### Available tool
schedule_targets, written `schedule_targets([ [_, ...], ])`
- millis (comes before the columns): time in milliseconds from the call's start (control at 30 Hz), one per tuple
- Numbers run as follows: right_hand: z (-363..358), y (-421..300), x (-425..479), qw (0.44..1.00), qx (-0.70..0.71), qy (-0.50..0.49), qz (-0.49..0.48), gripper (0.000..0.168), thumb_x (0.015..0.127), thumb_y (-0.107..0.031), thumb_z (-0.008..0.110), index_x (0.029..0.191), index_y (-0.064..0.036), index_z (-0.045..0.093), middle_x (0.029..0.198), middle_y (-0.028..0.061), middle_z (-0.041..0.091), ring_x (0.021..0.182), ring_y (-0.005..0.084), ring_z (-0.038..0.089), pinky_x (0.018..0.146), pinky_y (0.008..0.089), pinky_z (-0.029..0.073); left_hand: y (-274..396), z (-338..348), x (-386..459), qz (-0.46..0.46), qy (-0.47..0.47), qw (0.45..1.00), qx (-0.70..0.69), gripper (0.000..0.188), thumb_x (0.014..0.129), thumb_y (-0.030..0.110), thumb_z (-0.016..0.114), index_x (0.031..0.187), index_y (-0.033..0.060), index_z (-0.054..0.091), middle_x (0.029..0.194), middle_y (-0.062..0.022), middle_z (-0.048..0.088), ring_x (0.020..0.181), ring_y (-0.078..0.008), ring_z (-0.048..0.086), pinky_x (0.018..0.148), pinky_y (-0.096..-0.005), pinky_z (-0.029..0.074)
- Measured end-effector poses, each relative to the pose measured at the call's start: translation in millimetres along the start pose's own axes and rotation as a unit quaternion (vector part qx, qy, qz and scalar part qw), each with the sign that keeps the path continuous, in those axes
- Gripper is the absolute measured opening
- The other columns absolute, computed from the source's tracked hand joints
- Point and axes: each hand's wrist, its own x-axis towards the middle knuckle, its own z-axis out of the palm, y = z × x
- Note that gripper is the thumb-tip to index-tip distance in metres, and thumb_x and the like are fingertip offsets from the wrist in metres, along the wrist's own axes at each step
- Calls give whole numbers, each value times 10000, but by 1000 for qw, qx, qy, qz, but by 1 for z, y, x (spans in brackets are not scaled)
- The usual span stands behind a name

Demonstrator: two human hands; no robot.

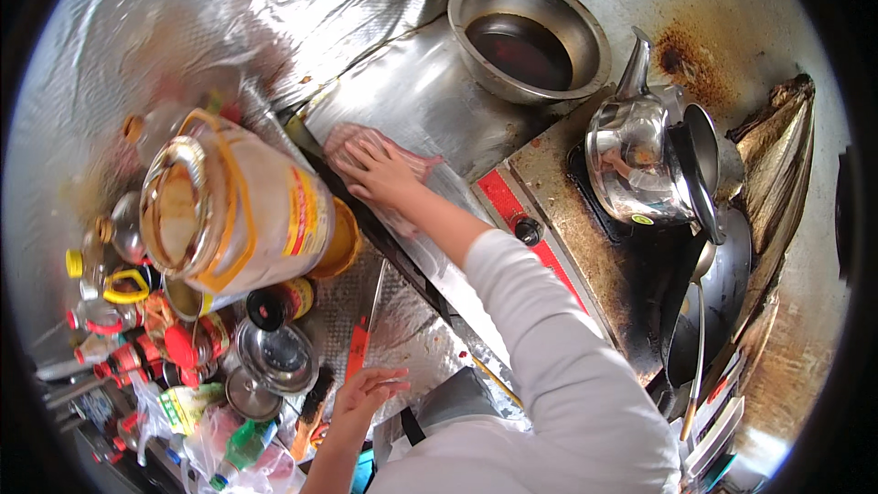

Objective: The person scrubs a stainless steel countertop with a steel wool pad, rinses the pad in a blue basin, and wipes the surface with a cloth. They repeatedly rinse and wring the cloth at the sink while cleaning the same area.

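My right hand (374, 171) presses a wrinkled pinkish cloth (351, 138) flat against a shiny metal counter strip (453, 213), fingers spread over it. The cloth's edge shows beyond the fingers. Low in the picture, in front of my body, my left hand (367, 394) hangs with bent fingers and nothing in it. The red part of a long, thin metal tool (358, 348) appears just above that hand. Left of the cloth leans a large plastic jar (267, 213) with an orange handle and a printed label. Past the cloth stands a metal basin (590, 75) holding dark liquid.
On the right, a metal kettle (617, 151) sits on a stained stove with a black knob (528, 230). A dark wok (737, 254) stands behind it. Bottles, a glass lid (278, 357) and plastic bags (219, 432) crowd the left. Foil (329, 7) covers the back.
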Motion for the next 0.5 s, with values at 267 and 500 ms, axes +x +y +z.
schedule_targets([
  [267, 1, 46, 89, 948, -28, 130, 289, 643, 895, -487, 281, 1414, -126, 161, 1468, 164, 72, 1352, 324, 71, 1075, 472, 65, 26, 7, 7, -16, 72, 997, 28, 254, 847, -20, 432, 1094, -62, 474, 1137, -221, 535, 1002, -288, 571, 928, -393, 412],
  [500, -10, 91, 64, 880, -49, 151, 448, 690, 893, -467, 297, 1396, -21, 143, 1443, 247, 55, 1340, 374, 64, 1073, 476, 68, 23, 4, 4, -30, 56, 997, 54, 253, 851, -27, 419, 1096, -65, 470, 1137, -219, 537, 1010, -289, 568, 931, -400, 414],
])
